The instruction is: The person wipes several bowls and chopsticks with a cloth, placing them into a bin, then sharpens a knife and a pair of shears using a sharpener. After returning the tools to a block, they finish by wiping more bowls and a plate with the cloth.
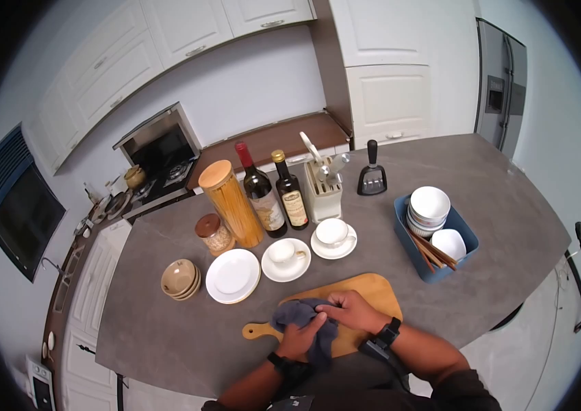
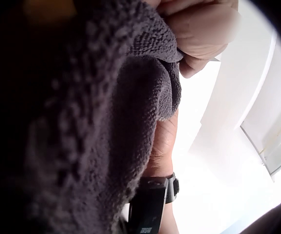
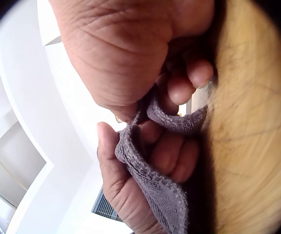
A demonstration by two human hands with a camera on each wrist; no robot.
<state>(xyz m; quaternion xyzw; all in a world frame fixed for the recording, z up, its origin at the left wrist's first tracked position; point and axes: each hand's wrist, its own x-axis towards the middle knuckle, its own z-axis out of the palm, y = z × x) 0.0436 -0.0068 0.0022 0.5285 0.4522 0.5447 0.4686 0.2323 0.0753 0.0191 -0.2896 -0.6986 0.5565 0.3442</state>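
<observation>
A dark grey-purple terry cloth (image 1: pixel 297 314) is bunched between both hands, over a wooden cutting board (image 1: pixel 376 294). My left hand (image 1: pixel 299 339) grips the bulk of it, thumb on top. From the right, my right hand (image 1: pixel 353 312) pinches an edge of the cloth, its fingertips close to the left thumb. In the right wrist view, the cloth (image 3: pixel 152 178) runs in a fold across the left fingers, low beside the board (image 3: pixel 257 126). The left wrist view is largely filled by the cloth (image 2: pixel 96 126), which hides most of the left hand.
Beyond the board stand stacked brown bowls (image 1: pixel 181 277), white plates (image 1: pixel 233 275) and two cups on saucers (image 1: pixel 286 267). Behind them are a pasta jar (image 1: pixel 235 209), two bottles (image 1: pixel 263 198) and a knife block (image 1: pixel 323 195). A blue bin (image 1: pixel 434 270) with bowls and chopsticks sits right.
</observation>
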